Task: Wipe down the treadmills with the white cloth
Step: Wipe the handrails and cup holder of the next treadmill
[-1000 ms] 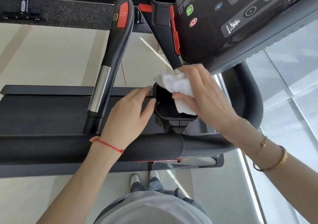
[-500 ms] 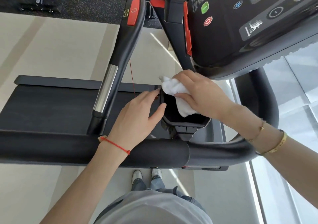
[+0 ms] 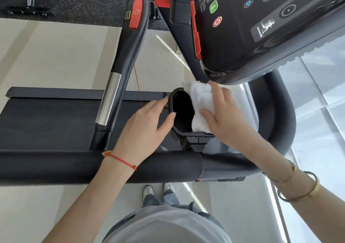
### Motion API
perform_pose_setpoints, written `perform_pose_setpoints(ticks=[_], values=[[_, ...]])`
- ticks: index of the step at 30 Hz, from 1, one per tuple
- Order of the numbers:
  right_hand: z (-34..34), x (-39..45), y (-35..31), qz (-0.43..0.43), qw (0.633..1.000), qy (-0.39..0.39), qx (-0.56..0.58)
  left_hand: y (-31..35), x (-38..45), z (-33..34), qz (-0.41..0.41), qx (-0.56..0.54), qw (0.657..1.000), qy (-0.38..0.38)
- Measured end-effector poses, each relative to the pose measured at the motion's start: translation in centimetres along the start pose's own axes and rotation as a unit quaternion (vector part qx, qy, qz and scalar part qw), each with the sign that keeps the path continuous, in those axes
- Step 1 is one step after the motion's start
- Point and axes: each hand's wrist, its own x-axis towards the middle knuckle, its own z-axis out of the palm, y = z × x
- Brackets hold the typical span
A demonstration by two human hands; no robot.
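Note:
A black treadmill fills the view, with its console [image 3: 261, 18] at the upper right and its belt [image 3: 46, 121] at the left. Between my hands is a black cup holder [image 3: 182, 110]. My right hand [image 3: 227, 115] holds the white cloth [image 3: 201, 102] and presses it over the holder's right rim and inner wall. My left hand [image 3: 143, 129] rests against the holder's left rim, thumb on the edge, fingers fairly straight.
A black handlebar [image 3: 93, 166] crosses in front of my wrists. A side grip with a chrome section [image 3: 110, 97] and red button [image 3: 136, 15] rises at the left. A second cup holder [image 3: 183, 2] sits near the top. Window glass [image 3: 321, 112] lies to the right.
My right hand has shifted the cloth from the holder's upper left inside toward its right rim. My left hand stays on the left rim. The view has drifted slightly.

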Motion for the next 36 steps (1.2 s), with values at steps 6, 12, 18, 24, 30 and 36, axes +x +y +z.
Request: perform_pose_setpoints(ticks=[6,12,18,24,30,36], values=[[0.2,-0.4,-0.6,0.11,0.993,0.009,0.035,-0.1,0.0,0.1,0.01,0.011,1.0,0.002],[0.3,0.0,-0.8,0.118,0.991,0.027,0.057,0.0,0.0,0.1,0.014,0.002,1.0,0.001],[0.3,-2.1,-0.1,0.161,0.982,-0.011,0.094,0.0,0.0,0.0,0.017,-0.001,1.0,0.001],[0.1,1.6,0.1,0.142,0.983,-0.023,0.11,0.0,-0.1,0.2,0.025,0.006,1.0,0.005],[-2.3,-3.4,0.7,0.125,0.982,-0.044,0.133,-0.2,-0.1,0.2,0.03,0.012,0.999,0.008],[-4.2,-5.9,0.0,-0.048,0.992,-0.093,0.068,-0.3,-0.9,-0.3,0.036,0.013,0.999,0.022]])
